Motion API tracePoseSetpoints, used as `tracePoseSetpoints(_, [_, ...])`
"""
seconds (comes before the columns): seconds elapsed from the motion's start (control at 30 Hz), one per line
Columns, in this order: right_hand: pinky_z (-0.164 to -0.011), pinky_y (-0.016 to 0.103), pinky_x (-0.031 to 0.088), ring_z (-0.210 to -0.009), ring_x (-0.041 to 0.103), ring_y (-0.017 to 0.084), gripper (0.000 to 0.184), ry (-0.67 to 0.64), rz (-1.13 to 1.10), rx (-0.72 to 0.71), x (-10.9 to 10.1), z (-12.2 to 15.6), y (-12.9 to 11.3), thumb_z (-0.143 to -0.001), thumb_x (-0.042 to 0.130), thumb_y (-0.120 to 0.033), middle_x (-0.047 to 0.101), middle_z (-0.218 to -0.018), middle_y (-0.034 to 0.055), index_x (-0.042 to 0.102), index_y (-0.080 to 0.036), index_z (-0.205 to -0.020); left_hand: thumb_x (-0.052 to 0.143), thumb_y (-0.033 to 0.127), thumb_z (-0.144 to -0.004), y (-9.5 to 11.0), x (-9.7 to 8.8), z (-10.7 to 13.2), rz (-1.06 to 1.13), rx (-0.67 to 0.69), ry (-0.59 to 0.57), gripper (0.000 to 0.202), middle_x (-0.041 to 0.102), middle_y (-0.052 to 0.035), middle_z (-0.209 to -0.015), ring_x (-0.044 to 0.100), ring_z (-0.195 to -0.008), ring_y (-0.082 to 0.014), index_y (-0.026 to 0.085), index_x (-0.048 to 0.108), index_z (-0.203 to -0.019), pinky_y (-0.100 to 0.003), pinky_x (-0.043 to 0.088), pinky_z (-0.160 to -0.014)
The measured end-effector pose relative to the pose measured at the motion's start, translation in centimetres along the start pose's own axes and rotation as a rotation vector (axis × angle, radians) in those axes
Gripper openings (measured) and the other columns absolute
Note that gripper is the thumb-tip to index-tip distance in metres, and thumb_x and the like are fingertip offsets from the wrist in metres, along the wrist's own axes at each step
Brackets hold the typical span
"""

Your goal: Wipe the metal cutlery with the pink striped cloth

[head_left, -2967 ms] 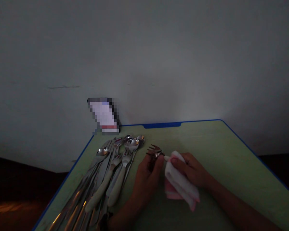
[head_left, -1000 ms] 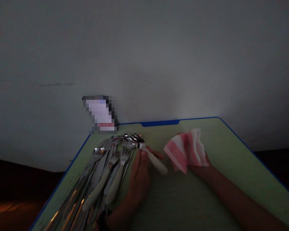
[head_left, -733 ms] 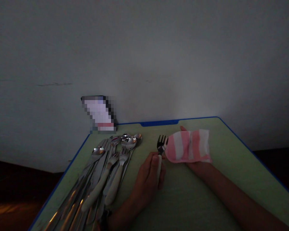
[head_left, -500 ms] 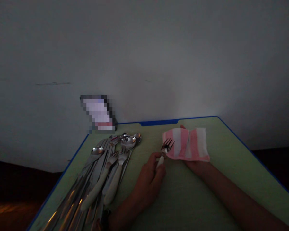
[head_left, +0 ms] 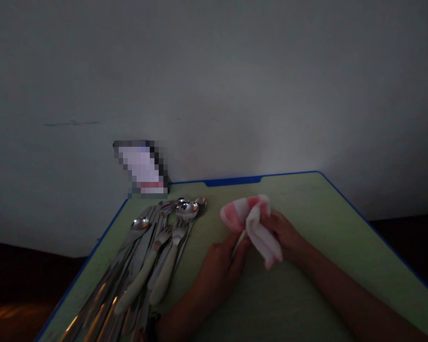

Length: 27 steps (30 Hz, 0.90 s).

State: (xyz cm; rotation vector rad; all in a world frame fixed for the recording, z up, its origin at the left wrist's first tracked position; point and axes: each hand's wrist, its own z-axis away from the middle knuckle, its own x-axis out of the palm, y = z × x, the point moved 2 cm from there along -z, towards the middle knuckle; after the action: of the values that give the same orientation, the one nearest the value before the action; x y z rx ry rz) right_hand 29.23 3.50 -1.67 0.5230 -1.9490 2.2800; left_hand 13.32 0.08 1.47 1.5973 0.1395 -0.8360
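My left hand [head_left: 223,261] is closed around the pale handle of a fork [head_left: 239,241]. The fork's metal head is hidden inside a pink and white striped cloth [head_left: 238,212]. On the other side, my right hand [head_left: 280,232] grips the cloth, folded around the fork's head; one white end hangs down toward me. Left of my hands lies a heap of cutlery: two forks with pale handles [head_left: 164,275], several spoons [head_left: 187,210] and long metal pieces whose ends reach the lower frame edge.
The light green table [head_left: 306,199] has a blue rim and stands against a grey wall [head_left: 214,85]. A blurred-out phone-like device [head_left: 141,166] leans on the wall at the table's back left corner. Dark floor shows at both sides.
The cloth lay spread flat on my right palm with the fork's tines in sight beside it. Now my right hand has closed, folding the cloth over the fork's head.
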Motion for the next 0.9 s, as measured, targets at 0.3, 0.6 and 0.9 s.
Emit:
tracePoseSetpoints(0.3, [-0.051, 0.02, 0.039, -0.054, 0.051, 0.008, 0.019, 0.012, 0.149, -0.024, 0.86, 0.43, -0.7, -0.068, 0.069, -0.031, 0.06, -0.064, -0.0015, 0.064, -0.014, -0.074, 0.036, 0.026, -0.09, -0.17, -0.06, 0.42, 0.015, 0.077, -0.033, 0.021, 0.062, -0.0018, -0.078, 0.057, -0.069, -0.0147, 0.016, 0.055, -0.088, -0.024, 0.037, -0.061])
tracePoseSetpoints(0.6, [-0.051, 0.02, 0.039, -0.055, 0.05, 0.009, 0.019, 0.01, 0.179, -0.016, 0.72, 0.34, -0.59, -0.075, 0.061, -0.034, 0.059, -0.065, -0.0006, 0.062, -0.015, -0.076, 0.037, 0.034, -0.091, -0.04, -0.1, 0.13, 0.043, 0.052, -0.015, 0.026, 0.061, 0.0, -0.076, 0.055, -0.066, -0.0134, 0.017, 0.056, -0.084, -0.024, 0.036, -0.063])
tracePoseSetpoints(0.9, [-0.052, 0.022, 0.042, -0.056, 0.054, 0.011, 0.02, 0.035, 0.068, 0.023, 0.46, 0.13, -0.02, -0.069, 0.067, -0.032, 0.063, -0.068, 0.0012, 0.065, -0.014, -0.079, 0.035, 0.033, -0.092, 0.09, -0.35, 0.19, 0.082, 0.037, 0.01, 0.027, 0.063, -0.0012, -0.08, 0.056, -0.068, -0.0136, 0.017, 0.055, -0.09, -0.023, 0.039, -0.063])
